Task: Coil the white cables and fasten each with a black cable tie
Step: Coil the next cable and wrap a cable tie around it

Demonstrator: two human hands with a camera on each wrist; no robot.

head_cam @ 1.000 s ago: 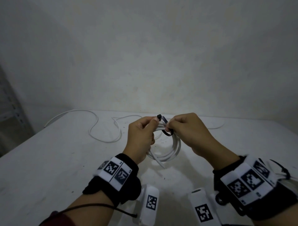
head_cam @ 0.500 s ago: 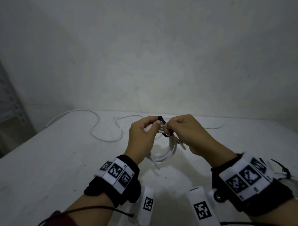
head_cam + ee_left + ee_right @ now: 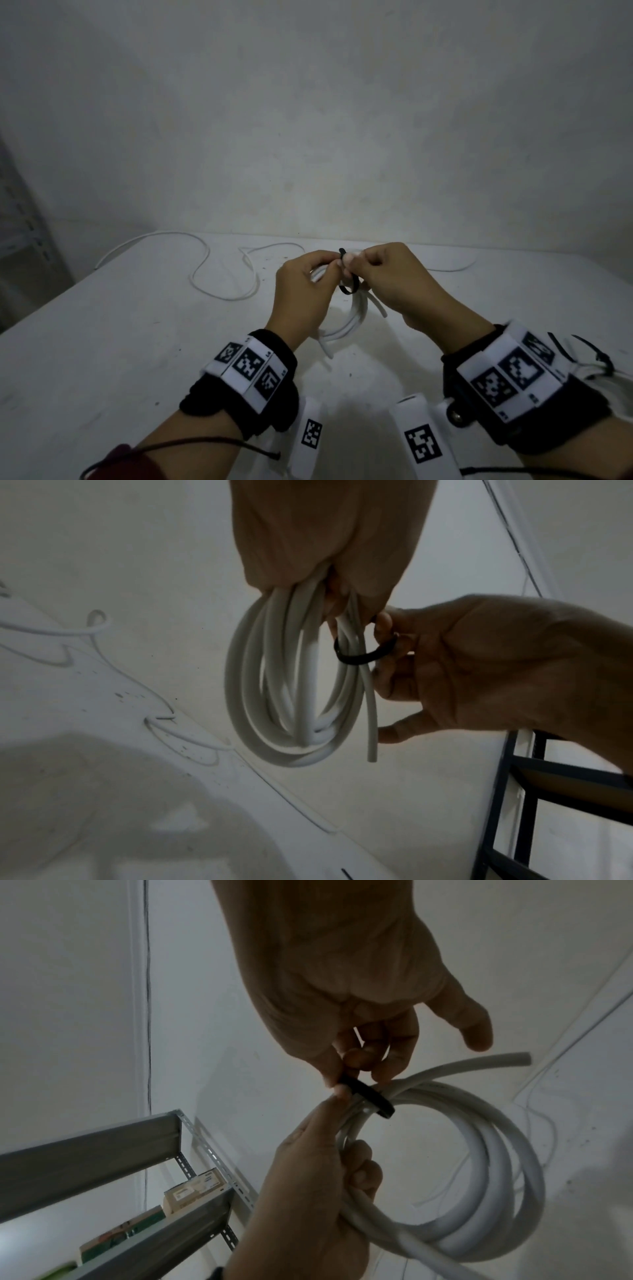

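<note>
A coiled white cable (image 3: pixel 356 318) hangs above the white table (image 3: pixel 102 342), gripped at its top by my left hand (image 3: pixel 334 269). A black cable tie (image 3: pixel 349 289) loops loosely round the coil's strands just below that grip. My right hand (image 3: pixel 356 265) pinches the tie between thumb and fingertips, touching the left hand. In the left wrist view the tie (image 3: pixel 363 657) rings part of the coil (image 3: pixel 260 696), and one cable end hangs free. The right wrist view shows the tie (image 3: pixel 368 1096) across the top of the coil (image 3: pixel 496 1177).
A loose white cable (image 3: pixel 205 270) snakes over the table's back left, and another (image 3: pixel 448 269) lies at the back right. A metal shelf (image 3: pixel 137 1150) stands to the left. A wall rises right behind the table. Spare black ties (image 3: pixel 596 359) stick out by my right wrist.
Both hands have kept their hold and drawn closer together. The coil has turned more edge-on, and the tie's loop now hangs lower beneath my fingers.
</note>
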